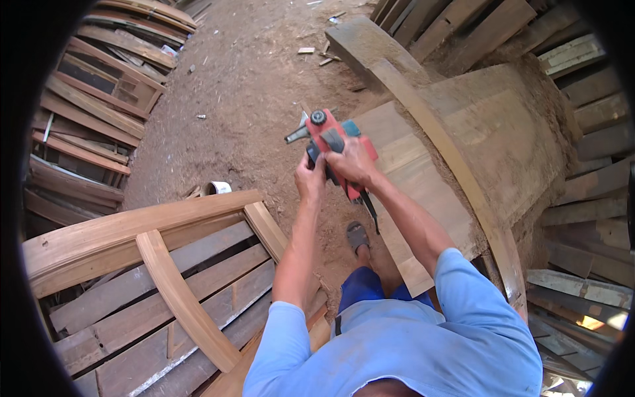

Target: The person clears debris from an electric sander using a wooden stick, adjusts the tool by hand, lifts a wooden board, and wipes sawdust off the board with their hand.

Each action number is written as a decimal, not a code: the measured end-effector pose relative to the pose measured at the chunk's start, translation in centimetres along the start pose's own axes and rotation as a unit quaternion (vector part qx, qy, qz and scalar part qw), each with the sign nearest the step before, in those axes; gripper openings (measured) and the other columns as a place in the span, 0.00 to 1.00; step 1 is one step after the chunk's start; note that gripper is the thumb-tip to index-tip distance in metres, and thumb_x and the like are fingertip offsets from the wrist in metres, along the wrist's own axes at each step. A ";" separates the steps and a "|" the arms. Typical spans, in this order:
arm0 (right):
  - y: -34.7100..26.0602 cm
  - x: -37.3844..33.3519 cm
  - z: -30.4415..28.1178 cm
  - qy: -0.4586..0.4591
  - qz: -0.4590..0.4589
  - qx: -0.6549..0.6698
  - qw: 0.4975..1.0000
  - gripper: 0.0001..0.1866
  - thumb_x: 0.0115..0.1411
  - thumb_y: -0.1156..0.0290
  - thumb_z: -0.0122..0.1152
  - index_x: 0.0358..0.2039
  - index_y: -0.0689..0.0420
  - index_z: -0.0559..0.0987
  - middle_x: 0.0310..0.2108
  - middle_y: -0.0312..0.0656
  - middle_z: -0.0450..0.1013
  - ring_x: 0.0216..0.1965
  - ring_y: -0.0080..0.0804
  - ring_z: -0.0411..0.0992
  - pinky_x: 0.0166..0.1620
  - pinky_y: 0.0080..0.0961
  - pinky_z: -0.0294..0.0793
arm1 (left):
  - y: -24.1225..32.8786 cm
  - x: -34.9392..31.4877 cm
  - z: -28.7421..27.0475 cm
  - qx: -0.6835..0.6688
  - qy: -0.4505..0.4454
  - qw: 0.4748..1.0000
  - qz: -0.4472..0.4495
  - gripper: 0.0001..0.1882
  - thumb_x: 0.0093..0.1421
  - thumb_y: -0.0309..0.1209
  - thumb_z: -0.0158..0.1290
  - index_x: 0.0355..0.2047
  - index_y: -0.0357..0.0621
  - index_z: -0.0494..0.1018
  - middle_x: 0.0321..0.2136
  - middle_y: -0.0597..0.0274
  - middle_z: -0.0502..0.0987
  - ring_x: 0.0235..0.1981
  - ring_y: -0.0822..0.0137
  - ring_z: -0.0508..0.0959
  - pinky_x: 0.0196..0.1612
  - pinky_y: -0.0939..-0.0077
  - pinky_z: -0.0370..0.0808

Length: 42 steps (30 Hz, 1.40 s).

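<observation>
A red electric hand planer with a black knob and a black cord is held up in front of me, above the dusty ground and left of the workbench. My right hand is closed around its handle. Closed at the planer's near left side, my left hand grips its dark part. A grey metal piece sticks out at the tool's left. Wide wooden boards lie beside the tool on the right, under a long curved wooden strip.
At my left a curved wooden frame piece and a shorter curved piece rest on slats. Stacked timber lines the far left, and more boards the right. A white cup-like container stands near the frame. Wood scraps litter the dusty floor.
</observation>
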State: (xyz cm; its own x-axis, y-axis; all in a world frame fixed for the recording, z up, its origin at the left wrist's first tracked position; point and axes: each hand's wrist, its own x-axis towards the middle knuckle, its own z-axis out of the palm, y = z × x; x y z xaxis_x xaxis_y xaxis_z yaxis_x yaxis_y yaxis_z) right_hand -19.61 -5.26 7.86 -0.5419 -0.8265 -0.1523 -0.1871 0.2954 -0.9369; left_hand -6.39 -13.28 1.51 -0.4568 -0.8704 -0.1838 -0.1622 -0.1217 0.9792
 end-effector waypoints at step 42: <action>-0.8 2.6 0.6 -0.013 -0.012 0.009 1.000 0.21 0.51 0.64 0.64 0.35 0.73 0.79 0.33 0.64 0.80 0.38 0.56 0.81 0.43 0.43 0.80 | -1.0 3.3 -0.5 -0.003 0.033 0.999 0.012 0.21 0.64 0.42 0.64 0.48 0.37 0.81 0.33 0.63 0.85 0.33 0.75 0.80 0.37 0.74 0.78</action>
State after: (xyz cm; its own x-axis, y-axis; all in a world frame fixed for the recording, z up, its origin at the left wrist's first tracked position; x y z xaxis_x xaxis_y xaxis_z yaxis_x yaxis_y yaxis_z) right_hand -20.39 -7.96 7.98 -0.5169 -0.8449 -0.1378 -0.1839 0.2668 -0.9460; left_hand -7.25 -16.29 -0.04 -0.4026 -0.9022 -0.1549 -0.1460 -0.1038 0.9838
